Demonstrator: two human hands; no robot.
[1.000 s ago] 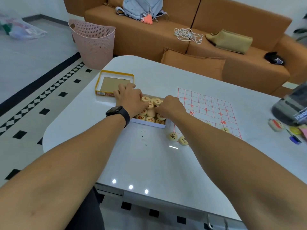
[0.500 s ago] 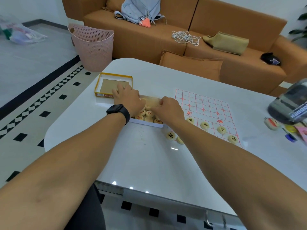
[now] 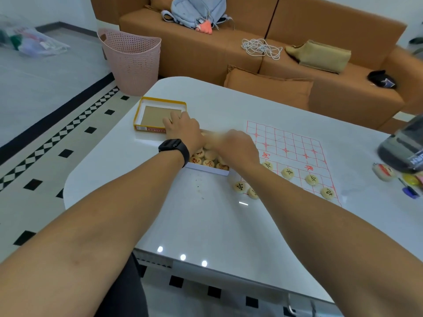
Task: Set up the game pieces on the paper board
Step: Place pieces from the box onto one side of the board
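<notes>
A white box (image 3: 207, 169) full of round wooden game pieces (image 3: 208, 163) with red and black characters sits mid-table. My left hand (image 3: 183, 131), with a black watch on the wrist, rests over the box's far left side. My right hand (image 3: 233, 145) is blurred above the box's right part; its fingers are hidden, so a held piece cannot be made out. The paper board (image 3: 290, 154) with a red grid lies to the right. Several pieces stand on its near rows, such as one (image 3: 288, 173). Two pieces (image 3: 239, 186) lie at the board's near left corner.
The yellow box lid (image 3: 158, 115) lies open-side up behind my left hand. A grey pouch (image 3: 405, 147) and small colourful items (image 3: 384, 172) sit at the table's right edge. A pink basket (image 3: 131, 60) stands on the floor, an orange sofa (image 3: 274, 42) behind the table.
Both hands stayed over the piece box, shifting slightly among the pieces. The camera moved, so more of the board's near rows with pieces came into sight.
</notes>
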